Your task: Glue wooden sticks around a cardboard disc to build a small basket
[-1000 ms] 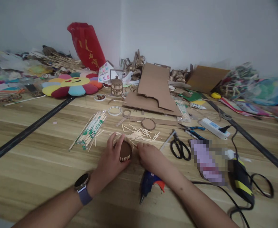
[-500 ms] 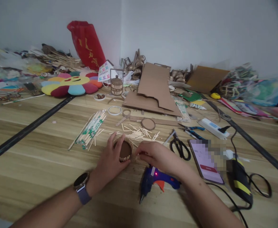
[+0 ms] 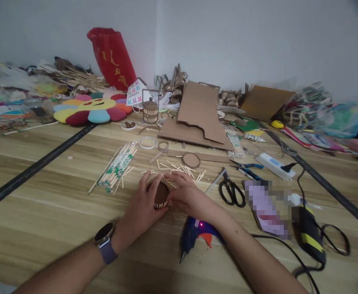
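My left hand grips a small round bucket with a dark brown base and a wall of short wooden sticks. Its fingers reach over the far left rim, the thumb along the near side. Against the bucket's right wall, my right hand presses with bent fingers; whether a stick is between them is hidden. Cut sticks lie scattered just beyond both hands. Beneath my right forearm rests a blue glue gun, its red light lit and its nozzle toward me.
Right of my hands are black scissors, pliers, a phone and a power strip. Packed sticks lie left. Behind stand cardboard sheets, a cardboard disc and a lidded stick bucket. A cable runs along the right.
My right hand has moved slightly left and forward, from beside the bucket to touching its right wall. My left hand and the bucket have stayed in place.
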Motion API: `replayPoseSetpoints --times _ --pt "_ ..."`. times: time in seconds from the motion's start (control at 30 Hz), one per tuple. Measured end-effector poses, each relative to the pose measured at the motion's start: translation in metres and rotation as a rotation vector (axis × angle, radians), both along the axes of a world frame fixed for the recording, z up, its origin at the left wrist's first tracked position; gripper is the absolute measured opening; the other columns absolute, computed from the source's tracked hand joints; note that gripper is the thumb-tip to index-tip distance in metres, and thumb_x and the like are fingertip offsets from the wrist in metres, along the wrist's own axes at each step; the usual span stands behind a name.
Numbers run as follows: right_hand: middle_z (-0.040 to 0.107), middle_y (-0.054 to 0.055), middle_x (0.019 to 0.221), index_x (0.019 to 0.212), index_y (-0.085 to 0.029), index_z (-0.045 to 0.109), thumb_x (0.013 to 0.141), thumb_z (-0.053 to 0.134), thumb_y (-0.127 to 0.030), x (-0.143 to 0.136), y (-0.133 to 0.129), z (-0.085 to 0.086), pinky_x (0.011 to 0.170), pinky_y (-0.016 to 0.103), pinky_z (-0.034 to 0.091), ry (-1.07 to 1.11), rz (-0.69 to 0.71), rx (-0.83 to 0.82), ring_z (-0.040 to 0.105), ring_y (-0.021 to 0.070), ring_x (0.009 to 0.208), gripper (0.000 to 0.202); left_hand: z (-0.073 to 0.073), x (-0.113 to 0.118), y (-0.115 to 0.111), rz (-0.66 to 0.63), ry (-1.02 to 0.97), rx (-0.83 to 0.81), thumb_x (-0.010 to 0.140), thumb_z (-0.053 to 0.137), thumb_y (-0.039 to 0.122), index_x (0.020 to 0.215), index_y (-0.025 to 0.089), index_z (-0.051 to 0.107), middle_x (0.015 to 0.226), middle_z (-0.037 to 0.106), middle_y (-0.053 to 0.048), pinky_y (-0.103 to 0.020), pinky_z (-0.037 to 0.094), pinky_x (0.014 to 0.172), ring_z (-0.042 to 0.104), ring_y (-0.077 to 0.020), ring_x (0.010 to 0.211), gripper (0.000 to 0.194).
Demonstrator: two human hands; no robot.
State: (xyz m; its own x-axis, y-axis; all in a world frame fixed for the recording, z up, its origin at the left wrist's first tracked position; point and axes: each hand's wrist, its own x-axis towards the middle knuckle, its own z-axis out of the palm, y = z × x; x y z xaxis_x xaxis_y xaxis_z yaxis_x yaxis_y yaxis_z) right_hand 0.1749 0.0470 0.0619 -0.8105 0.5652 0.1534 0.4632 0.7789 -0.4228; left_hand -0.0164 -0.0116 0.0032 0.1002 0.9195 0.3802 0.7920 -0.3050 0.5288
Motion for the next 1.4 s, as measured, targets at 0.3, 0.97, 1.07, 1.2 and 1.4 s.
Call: replayPoseSetpoints --times 0.3,0.97,1.07,1.2,1.4 --pt "0.05 0.008 0.151 0.088 -0.022 0.078 0.088 0.067 -0.019 -0.0018 -0.0015 0.0029 0.117 0.051 0.03 -0.062 0.018 0.114 0.034 0.0298 0.142 0.012 -0.0016 -0.0002 0.0006 0.0 -0.003 -0.009 0.071 0.078 0.016 0.151 0.029 0.022 0.155 0.024 -0.019 -0.06 0.048 0.104 0.036 -0.0418 0.142 0.099" --pt "0.058 0.004 0.142 0.091 -0.027 0.077 0.09 0.07 -0.027 -0.0058 -0.0058 -0.0022 0.11 0.044 0.031 -0.117 -0.021 0.249 0.044 0.0262 0.13 0.007 -0.0015 -0.0029 0.0025 -0.036 0.006 -0.016 0.07 0.08 0.016 0.15 0.027 0.026 0.156 0.025 -0.019 -0.059 0.044 0.109 0.034 -0.0397 0.144 0.098" --pt "0.059 0.004 0.141 0.091 -0.026 0.077 0.09 0.07 -0.026 -0.006 -0.0055 -0.0019 0.11 0.045 0.03 -0.114 -0.016 0.256 0.045 0.0264 0.129 0.007 -0.0015 -0.0031 0.0024 -0.035 0.02 -0.024 0.068 0.084 0.016 0.15 0.028 0.025 0.155 0.025 -0.02 -0.059 0.042 0.11 0.034 -0.0396 0.144 0.101" --pt "0.06 0.006 0.14 0.089 -0.025 0.078 0.089 0.072 -0.029 -0.0053 -0.0045 -0.0012 0.109 0.046 0.031 -0.09 -0.009 0.256 0.046 0.0274 0.128 0.007 -0.0018 -0.0037 0.0025 -0.042 0.015 -0.045 0.064 0.089 0.02 0.15 0.028 0.024 0.156 0.023 -0.02 -0.059 0.043 0.109 0.036 -0.0405 0.143 0.108" --pt "0.059 0.006 0.14 0.088 -0.025 0.077 0.09 0.072 -0.03 -0.0056 -0.0052 -0.0007 0.111 0.045 0.031 -0.093 -0.017 0.247 0.045 0.027 0.128 0.008 -0.0015 -0.0026 0.0027 -0.031 0.006 -0.051 0.065 0.088 0.021 0.149 0.026 0.027 0.156 0.025 -0.02 -0.058 0.046 0.108 0.038 -0.041 0.142 0.104"
